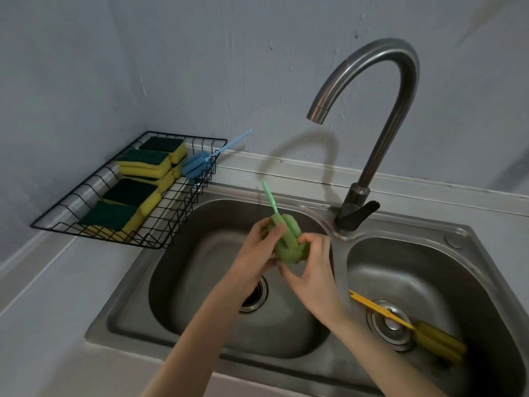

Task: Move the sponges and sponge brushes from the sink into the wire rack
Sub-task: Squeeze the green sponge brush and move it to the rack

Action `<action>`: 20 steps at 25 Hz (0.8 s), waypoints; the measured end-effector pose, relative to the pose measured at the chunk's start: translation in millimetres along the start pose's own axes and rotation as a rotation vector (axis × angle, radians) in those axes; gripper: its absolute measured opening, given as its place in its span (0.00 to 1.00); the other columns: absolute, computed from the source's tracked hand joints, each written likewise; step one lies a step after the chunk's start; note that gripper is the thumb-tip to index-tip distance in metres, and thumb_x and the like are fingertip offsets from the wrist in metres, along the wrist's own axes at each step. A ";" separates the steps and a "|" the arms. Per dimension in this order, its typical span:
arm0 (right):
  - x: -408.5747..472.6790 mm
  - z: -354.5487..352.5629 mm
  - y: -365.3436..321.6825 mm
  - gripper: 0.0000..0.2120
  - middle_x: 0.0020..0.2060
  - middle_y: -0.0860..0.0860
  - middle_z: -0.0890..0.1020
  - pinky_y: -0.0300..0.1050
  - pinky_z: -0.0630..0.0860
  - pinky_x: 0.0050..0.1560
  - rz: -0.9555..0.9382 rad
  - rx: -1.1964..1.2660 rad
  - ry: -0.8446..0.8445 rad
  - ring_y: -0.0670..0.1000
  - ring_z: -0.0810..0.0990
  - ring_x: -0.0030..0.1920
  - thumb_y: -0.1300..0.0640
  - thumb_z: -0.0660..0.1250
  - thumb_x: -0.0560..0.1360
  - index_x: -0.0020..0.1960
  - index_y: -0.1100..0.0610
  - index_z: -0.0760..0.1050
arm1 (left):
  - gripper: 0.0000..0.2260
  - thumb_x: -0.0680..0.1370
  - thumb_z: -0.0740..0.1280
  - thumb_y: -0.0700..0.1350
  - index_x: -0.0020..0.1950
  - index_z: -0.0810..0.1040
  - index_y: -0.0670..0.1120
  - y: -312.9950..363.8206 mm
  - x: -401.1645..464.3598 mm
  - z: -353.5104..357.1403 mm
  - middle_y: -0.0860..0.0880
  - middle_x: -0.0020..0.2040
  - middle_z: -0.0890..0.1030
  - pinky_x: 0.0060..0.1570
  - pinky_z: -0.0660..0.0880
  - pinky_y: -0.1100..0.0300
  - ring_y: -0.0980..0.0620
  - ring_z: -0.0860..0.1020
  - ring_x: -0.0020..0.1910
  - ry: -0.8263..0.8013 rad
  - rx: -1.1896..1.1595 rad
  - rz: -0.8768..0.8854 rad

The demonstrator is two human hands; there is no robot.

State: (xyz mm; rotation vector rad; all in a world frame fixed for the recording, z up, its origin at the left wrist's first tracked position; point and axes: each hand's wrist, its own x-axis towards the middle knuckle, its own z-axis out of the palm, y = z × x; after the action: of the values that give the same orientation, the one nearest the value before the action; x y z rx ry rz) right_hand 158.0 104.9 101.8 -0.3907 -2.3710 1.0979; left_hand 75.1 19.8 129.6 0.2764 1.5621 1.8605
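Both hands hold a green sponge brush [289,239] above the left sink basin [200,253]. My left hand [257,253] wraps its left side, my right hand [312,267] grips its right and lower side; the thin green handle sticks up and away. A yellow sponge brush [423,330] lies in the right basin [400,270], its handle across the drain. The black wire rack [94,230] at the left holds several yellow-and-green sponges [143,164] and a blue sponge brush [197,164] leaning over its right edge.
A tall curved steel faucet [380,116] rises between the two basins, its spout over the left one. The left basin's drain [254,293] lies under my hands. Grey countertop [43,325] runs along the front left, with walls close behind and to the left.
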 end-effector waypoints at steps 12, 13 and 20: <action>41.2 33.8 -44.5 0.07 0.40 0.48 0.78 0.41 0.74 0.48 0.288 0.528 0.078 0.42 0.77 0.39 0.59 0.55 0.79 0.47 0.55 0.72 | 0.19 0.74 0.63 0.40 0.64 0.67 0.52 30.6 -29.8 -79.8 0.56 0.52 0.73 0.52 0.71 0.71 0.62 0.73 0.51 0.043 0.684 0.431; 52.6 35.4 -51.9 0.07 0.40 0.49 0.78 0.41 0.74 0.45 0.366 0.618 0.084 0.43 0.77 0.38 0.58 0.56 0.78 0.46 0.54 0.72 | 0.19 0.75 0.63 0.40 0.63 0.67 0.55 36.7 -33.6 -89.6 0.59 0.51 0.72 0.47 0.71 0.76 0.67 0.73 0.49 0.019 0.707 0.456; 114.3 42.7 -98.3 0.09 0.36 0.50 0.78 0.33 0.71 0.28 0.420 0.986 0.101 0.44 0.74 0.30 0.56 0.58 0.78 0.41 0.53 0.74 | 0.19 0.71 0.61 0.47 0.57 0.62 0.66 78.8 -55.3 -158.0 0.70 0.53 0.66 0.45 0.69 0.80 0.76 0.69 0.50 -0.102 0.888 0.523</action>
State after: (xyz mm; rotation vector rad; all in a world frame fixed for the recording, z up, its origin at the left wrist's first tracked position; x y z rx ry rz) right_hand 34.1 66.9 190.0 -0.5481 -1.4139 2.1792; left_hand -0.9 -142.1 176.7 1.2464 2.3095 1.3190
